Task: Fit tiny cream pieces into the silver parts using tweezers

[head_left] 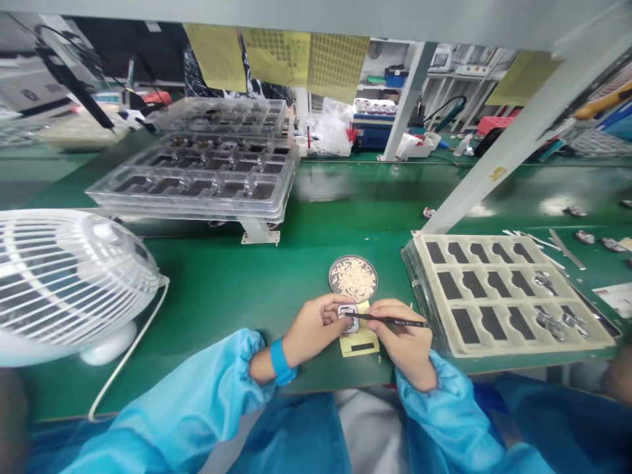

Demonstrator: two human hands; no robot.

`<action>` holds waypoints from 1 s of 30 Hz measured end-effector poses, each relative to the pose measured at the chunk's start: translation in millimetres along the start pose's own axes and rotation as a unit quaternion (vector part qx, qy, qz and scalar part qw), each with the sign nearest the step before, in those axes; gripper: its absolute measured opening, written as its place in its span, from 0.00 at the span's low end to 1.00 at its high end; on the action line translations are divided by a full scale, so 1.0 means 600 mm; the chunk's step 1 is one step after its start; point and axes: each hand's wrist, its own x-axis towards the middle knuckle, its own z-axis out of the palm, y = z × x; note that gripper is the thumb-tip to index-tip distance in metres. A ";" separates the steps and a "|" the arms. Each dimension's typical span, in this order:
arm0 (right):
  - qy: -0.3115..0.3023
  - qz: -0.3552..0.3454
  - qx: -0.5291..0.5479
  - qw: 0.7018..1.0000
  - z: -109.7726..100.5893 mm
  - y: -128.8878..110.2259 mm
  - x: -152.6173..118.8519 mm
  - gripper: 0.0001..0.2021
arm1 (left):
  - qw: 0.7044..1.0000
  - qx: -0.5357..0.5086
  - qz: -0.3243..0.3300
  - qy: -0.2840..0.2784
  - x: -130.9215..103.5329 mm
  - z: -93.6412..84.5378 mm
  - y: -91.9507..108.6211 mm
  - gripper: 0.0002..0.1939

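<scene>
In the head view, we see the left hand (316, 329) pinching a small, rounded-rectangular part with a white rim (348, 316) between thumb and curled fingers. The part sits low over the green bench (237, 283), above a yellow rectangular sheet with a dark strip (359, 345) and just on our side of a round, grey, shallow dish (331, 271) of tiny cream-coloured pieces (353, 278). Our right hand (407, 339) pinches a slim, black, pen-like tool (399, 321), probably tweezers, with its tip over the part; we cannot tell whether they touch.

We judge the part to be light and stiff, with a hard, perhaps slippery rim and finer, more fragile detail inside. We would hold it by opposite edges, as the left hand seems to, keeping fingertips off its middle. The tool looks light and firm, best gripped along its shaft, well back from the tip. The cream pieces look nearly weightless and easy to scatter, too small for bare fingers, so a fine tip suits them. The sheet seems thin and bendable, easiest to take by a margin.
</scene>
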 end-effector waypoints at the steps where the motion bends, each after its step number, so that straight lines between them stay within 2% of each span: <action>1: -0.001 -0.002 -0.004 1.000 0.000 -0.001 0.001 0.11 | 1.000 0.001 -0.002 0.001 0.000 0.000 0.001 0.19; 9: -0.004 -0.003 -0.007 1.000 0.004 -0.006 0.001 0.09 | 1.000 0.019 -0.010 0.008 -0.003 0.003 0.006 0.20; 11: 0.006 0.007 -0.008 1.000 0.006 -0.005 0.000 0.07 | 0.998 0.062 -0.004 0.015 -0.004 0.002 0.006 0.19; 13: 0.022 0.048 0.005 0.999 0.010 -0.005 0.001 0.04 | 0.989 0.147 0.022 0.022 -0.006 -0.001 0.006 0.17; 15: 0.041 0.136 0.049 0.989 0.014 -0.007 0.002 0.05 | 0.962 0.256 0.092 0.021 -0.011 -0.007 0.007 0.15; 18: 0.053 0.268 0.140 0.952 0.016 -0.016 0.004 0.13 | 0.896 0.385 0.220 0.013 -0.016 -0.020 0.009 0.16; 20: 0.054 0.302 0.192 0.932 0.011 -0.029 0.004 0.16 | 0.865 0.429 0.259 0.014 -0.016 -0.028 0.008 0.16; 21: 0.054 0.301 0.216 0.927 0.006 -0.038 0.005 0.17 | 0.859 0.440 0.263 0.018 -0.016 -0.030 0.008 0.15; 24: 0.050 0.236 0.233 0.942 -0.026 -0.073 0.007 0.22 | 0.875 0.434 0.213 0.037 -0.012 -0.032 0.005 0.17; 26: 0.069 0.171 0.162 0.969 -0.068 -0.096 0.012 0.24 | 0.902 0.402 0.151 0.055 -0.009 -0.030 0.004 0.24; 28: 0.120 0.131 0.010 0.984 -0.131 -0.110 0.017 0.22 | 0.929 0.349 0.106 0.062 -0.006 -0.028 0.007 0.27; 29: 0.152 0.130 -0.103 0.974 -0.170 -0.113 0.019 0.19 | 0.942 0.317 0.091 0.059 -0.005 -0.026 0.009 0.27; 30: 0.173 0.128 -0.231 0.949 -0.212 -0.112 0.019 0.16 | 0.954 0.286 0.076 0.051 -0.004 -0.025 0.011 0.27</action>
